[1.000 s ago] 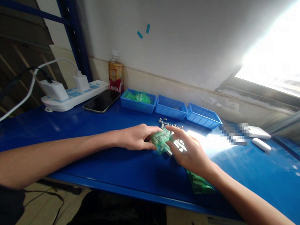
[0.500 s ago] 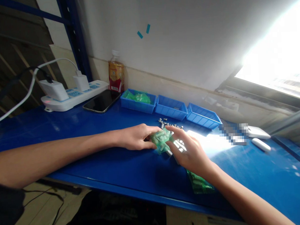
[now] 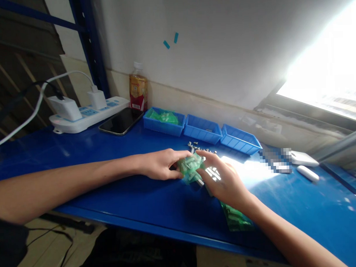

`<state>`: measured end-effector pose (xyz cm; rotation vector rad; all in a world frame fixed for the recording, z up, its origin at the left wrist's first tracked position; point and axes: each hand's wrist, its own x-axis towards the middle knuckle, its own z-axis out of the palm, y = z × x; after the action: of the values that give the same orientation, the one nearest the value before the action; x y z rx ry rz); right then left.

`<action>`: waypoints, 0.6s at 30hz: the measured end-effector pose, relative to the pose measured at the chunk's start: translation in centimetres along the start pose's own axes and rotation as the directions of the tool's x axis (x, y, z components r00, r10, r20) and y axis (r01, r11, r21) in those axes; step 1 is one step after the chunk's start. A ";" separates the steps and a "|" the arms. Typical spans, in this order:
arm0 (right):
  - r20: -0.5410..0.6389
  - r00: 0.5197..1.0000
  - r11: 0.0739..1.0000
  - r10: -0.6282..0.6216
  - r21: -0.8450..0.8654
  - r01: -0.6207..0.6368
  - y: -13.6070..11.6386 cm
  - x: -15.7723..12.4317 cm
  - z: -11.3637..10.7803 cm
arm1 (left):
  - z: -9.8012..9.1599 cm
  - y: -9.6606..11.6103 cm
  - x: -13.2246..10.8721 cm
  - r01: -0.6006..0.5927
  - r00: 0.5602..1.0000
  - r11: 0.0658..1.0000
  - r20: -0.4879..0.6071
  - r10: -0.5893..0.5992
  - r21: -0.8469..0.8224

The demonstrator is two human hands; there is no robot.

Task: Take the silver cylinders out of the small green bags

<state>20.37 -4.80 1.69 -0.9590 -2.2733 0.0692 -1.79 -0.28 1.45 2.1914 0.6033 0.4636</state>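
Between my two hands, a green translucent bag (image 3: 191, 167) with pale pieces inside is held just above the blue table. My left hand (image 3: 164, 164) grips its left side between thumb and fingers. On the right side, the thumb and fingers of my right hand (image 3: 222, 174) close on the same bag. Small metal screws (image 3: 195, 143) lie scattered behind it, and pale metal pieces (image 3: 213, 173) show beside my right fingers. Another green bag (image 3: 236, 218) lies near the front edge, partly under my right forearm.
Three blue bins stand along the wall; the left bin (image 3: 163, 128) holds green bags. A phone (image 3: 121, 121), power strip (image 3: 86, 115) with cables and a bottle (image 3: 138, 88) are at back left. White objects (image 3: 308, 173) lie at right.
Both hands stay on the green bag in nearly the same place. The whole view has shifted very slightly.
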 end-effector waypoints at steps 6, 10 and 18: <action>-0.305 0.939 0.976 0.160 -0.093 -0.196 0.9 0.3 -1.0 | 0.0 -0.4 0.2 0.084 0.995 0.986 -0.046 -0.091 -0.144; -0.435 0.891 0.982 0.127 -0.071 -0.175 1.1 0.3 -1.6 | -0.2 -0.1 0.4 0.151 0.985 0.944 -0.039 -0.169 -0.294; -0.203 0.943 0.964 -0.265 -0.078 0.254 -0.8 0.2 -1.0 | 0.8 1.3 0.6 0.156 0.965 0.711 -0.047 -0.257 -0.686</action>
<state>20.38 -5.48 2.79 -0.6486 -2.1894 -0.1976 -0.57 -1.13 2.03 1.3746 0.6229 0.6068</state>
